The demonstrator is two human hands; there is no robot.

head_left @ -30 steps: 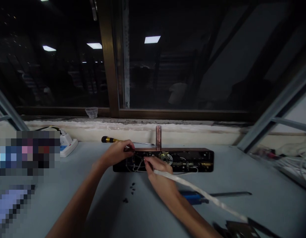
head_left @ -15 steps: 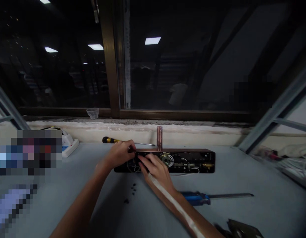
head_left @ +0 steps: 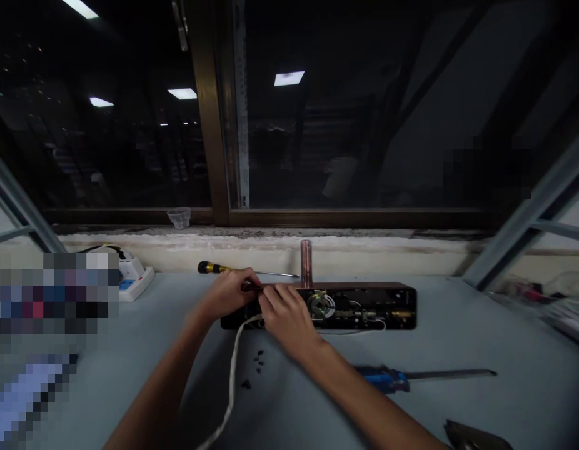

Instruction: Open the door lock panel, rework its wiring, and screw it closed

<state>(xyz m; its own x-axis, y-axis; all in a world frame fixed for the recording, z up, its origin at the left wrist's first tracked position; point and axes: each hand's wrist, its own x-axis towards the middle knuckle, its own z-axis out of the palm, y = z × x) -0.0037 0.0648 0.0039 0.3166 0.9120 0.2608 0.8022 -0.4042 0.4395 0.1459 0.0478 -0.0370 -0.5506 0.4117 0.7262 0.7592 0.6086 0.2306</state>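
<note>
A long dark open lock body (head_left: 364, 307) with brass parts and thin wires inside lies on the grey table (head_left: 458, 331), a copper-coloured spindle (head_left: 306, 262) standing up from its back edge. My left hand (head_left: 228, 292) grips the body's left end, fingers curled over the top rim. My right hand (head_left: 284, 312) is closed over the left part of the open inside, fingertips pressed in; what they pinch is hidden. A white cable (head_left: 232, 375) runs from under my right hand down toward me.
A yellow-handled screwdriver (head_left: 214, 269) lies behind the lock body. A blue-handled screwdriver (head_left: 387, 378) lies in front at the right. Several small dark screws (head_left: 257, 359) sit near my right wrist. A white power strip (head_left: 132, 278) is at left, a dark plate (head_left: 477, 436) at bottom right.
The white cable swung from trailing right of my right arm to hanging left of it. My right hand moved deeper into the lock body's left end. The left hand stayed put.
</note>
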